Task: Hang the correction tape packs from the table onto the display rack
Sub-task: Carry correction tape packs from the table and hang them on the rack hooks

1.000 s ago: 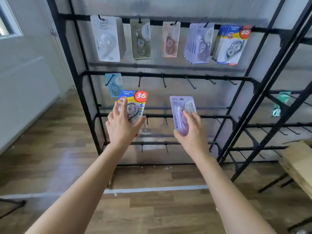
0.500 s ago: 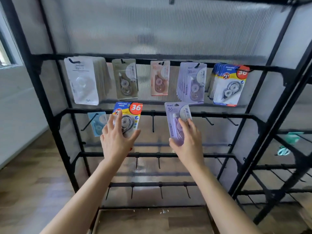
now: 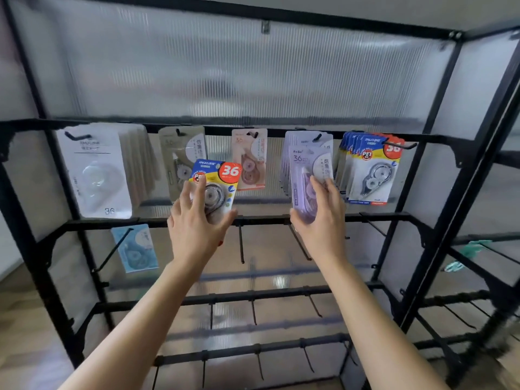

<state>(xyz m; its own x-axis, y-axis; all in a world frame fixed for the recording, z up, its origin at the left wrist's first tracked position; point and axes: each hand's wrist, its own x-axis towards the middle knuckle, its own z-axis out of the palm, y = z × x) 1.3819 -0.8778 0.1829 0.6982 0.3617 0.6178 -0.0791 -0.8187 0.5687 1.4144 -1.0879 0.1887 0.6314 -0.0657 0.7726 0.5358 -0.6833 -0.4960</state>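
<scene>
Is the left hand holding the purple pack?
No, the left hand holds the blue-and-yellow pack; the right hand holds the purple pack.

Wood floor (image 3: 19, 333) btm left, white wall (image 3: 7, 243) above it; ribbed translucent panel (image 3: 225, 74) at back, upper centre

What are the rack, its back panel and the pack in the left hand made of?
Rack: likely metal, matt black paint; thin bars, bent hooks. Back panel: translucent ribbed plastic; light shows through. Blue and yellow pack, left hand: glossy printed card with a clear plastic blister, probably.
</scene>
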